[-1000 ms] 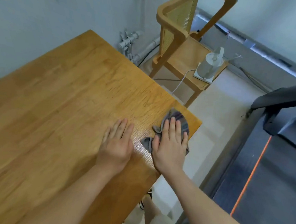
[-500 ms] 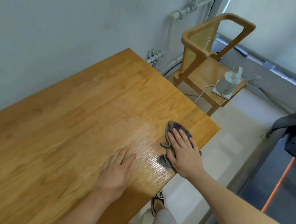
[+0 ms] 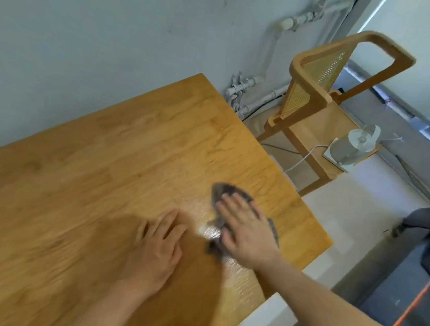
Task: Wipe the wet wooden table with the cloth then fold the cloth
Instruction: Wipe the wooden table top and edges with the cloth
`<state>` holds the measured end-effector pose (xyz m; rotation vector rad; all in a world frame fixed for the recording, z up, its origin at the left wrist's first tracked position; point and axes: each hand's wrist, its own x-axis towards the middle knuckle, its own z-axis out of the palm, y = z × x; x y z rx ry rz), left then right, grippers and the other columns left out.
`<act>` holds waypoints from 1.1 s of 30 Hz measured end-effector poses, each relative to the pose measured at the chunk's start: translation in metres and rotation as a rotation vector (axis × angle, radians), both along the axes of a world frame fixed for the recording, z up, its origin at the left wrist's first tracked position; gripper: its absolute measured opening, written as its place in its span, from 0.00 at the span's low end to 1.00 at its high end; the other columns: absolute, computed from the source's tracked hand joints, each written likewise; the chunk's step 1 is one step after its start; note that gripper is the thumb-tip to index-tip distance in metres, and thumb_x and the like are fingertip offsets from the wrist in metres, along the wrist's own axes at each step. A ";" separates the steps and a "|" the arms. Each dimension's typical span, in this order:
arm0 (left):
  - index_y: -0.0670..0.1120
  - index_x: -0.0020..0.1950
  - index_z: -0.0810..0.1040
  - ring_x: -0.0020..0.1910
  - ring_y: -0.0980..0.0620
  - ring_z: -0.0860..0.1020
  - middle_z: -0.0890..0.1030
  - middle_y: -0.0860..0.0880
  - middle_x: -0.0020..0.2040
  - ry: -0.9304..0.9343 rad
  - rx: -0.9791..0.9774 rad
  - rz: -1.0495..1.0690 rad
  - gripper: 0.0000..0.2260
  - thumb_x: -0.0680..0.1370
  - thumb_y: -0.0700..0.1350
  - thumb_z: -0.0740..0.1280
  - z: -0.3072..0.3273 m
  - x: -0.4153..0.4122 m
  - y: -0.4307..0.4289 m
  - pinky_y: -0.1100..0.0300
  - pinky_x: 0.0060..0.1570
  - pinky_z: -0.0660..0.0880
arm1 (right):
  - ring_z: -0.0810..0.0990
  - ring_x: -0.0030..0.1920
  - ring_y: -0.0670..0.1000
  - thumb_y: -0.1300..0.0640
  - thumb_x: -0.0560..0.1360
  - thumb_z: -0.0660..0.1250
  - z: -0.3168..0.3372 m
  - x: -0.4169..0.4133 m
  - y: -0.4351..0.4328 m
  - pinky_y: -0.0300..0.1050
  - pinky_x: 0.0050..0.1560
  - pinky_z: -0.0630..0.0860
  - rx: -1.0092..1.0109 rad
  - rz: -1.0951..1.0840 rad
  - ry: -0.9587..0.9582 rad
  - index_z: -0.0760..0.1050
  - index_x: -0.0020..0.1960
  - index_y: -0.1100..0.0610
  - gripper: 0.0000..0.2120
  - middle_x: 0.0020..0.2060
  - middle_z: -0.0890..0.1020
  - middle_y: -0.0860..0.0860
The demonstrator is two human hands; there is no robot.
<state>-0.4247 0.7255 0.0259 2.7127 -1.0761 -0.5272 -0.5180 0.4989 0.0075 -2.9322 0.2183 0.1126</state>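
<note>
A wooden table (image 3: 105,180) fills the left and middle of the view. A crumpled grey cloth (image 3: 223,191) lies near its right corner. My right hand (image 3: 244,231) presses flat on the cloth, covering most of it. A shiny wet patch (image 3: 208,229) shows on the wood just left of the cloth. Beside that patch, my left hand (image 3: 157,248) rests flat on the bare table, fingers spread, holding nothing. The picture is blurred by motion.
A wooden chair (image 3: 322,99) with a cane back stands past the table's right end, with a white kettle (image 3: 353,145) and its cord on the seat. White pipes (image 3: 242,91) run along the wall. A dark treadmill (image 3: 426,254) stands at the right.
My right hand has slid the cloth leftward, away from the right edge, toward the wet patch. My left hand has stayed flat on the table. The camera has tilted up.
</note>
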 end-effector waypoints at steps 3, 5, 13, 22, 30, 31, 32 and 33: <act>0.55 0.69 0.68 0.76 0.52 0.54 0.60 0.51 0.77 -0.019 -0.049 0.030 0.21 0.78 0.55 0.47 -0.003 0.017 -0.032 0.43 0.73 0.51 | 0.51 0.78 0.49 0.43 0.79 0.48 0.005 0.030 -0.051 0.54 0.75 0.50 -0.050 -0.303 0.009 0.59 0.78 0.50 0.28 0.78 0.58 0.47; 0.54 0.70 0.67 0.76 0.52 0.54 0.60 0.51 0.77 -0.006 -0.087 0.077 0.23 0.79 0.56 0.45 0.000 0.032 -0.056 0.44 0.74 0.47 | 0.52 0.78 0.51 0.42 0.79 0.47 0.006 0.047 -0.062 0.54 0.74 0.50 -0.079 -0.330 0.012 0.58 0.78 0.51 0.29 0.78 0.58 0.48; 0.53 0.74 0.62 0.76 0.48 0.54 0.58 0.48 0.77 -0.069 -0.073 0.171 0.21 0.81 0.54 0.51 -0.004 0.133 -0.103 0.44 0.73 0.51 | 0.74 0.63 0.59 0.38 0.80 0.47 0.004 0.125 -0.101 0.53 0.55 0.74 0.022 -0.489 0.083 0.55 0.77 0.55 0.31 0.67 0.72 0.56; 0.51 0.76 0.61 0.76 0.50 0.56 0.60 0.49 0.77 -0.181 -0.072 0.221 0.24 0.80 0.54 0.46 -0.017 0.186 -0.130 0.43 0.72 0.57 | 0.80 0.44 0.62 0.45 0.83 0.49 0.004 0.251 -0.119 0.49 0.36 0.66 0.117 -0.449 -0.073 0.69 0.46 0.57 0.19 0.43 0.81 0.57; 0.46 0.76 0.62 0.75 0.51 0.60 0.62 0.50 0.76 -0.194 -0.069 0.232 0.25 0.80 0.53 0.50 -0.020 0.190 -0.132 0.46 0.70 0.55 | 0.79 0.49 0.62 0.46 0.83 0.48 -0.006 0.398 -0.115 0.49 0.40 0.65 0.119 -0.368 -0.140 0.72 0.53 0.61 0.21 0.50 0.80 0.58; 0.46 0.75 0.62 0.75 0.51 0.60 0.63 0.49 0.76 -0.187 -0.068 0.231 0.25 0.80 0.53 0.50 -0.021 0.190 -0.132 0.46 0.70 0.56 | 0.78 0.50 0.63 0.46 0.83 0.48 -0.007 0.412 -0.113 0.50 0.40 0.65 0.110 -0.345 -0.150 0.72 0.55 0.61 0.21 0.51 0.79 0.58; 0.46 0.75 0.63 0.75 0.51 0.60 0.63 0.50 0.76 -0.182 -0.066 0.231 0.25 0.80 0.53 0.51 -0.021 0.190 -0.131 0.46 0.69 0.56 | 0.78 0.52 0.63 0.46 0.83 0.48 -0.008 0.424 -0.111 0.50 0.41 0.66 0.096 -0.310 -0.157 0.72 0.57 0.61 0.22 0.53 0.79 0.58; 0.46 0.75 0.63 0.75 0.51 0.61 0.63 0.50 0.75 -0.178 -0.065 0.231 0.25 0.79 0.53 0.51 -0.022 0.191 -0.131 0.46 0.69 0.56 | 0.76 0.54 0.63 0.46 0.83 0.48 -0.009 0.436 -0.107 0.52 0.43 0.67 0.072 -0.258 -0.157 0.74 0.57 0.60 0.22 0.54 0.78 0.58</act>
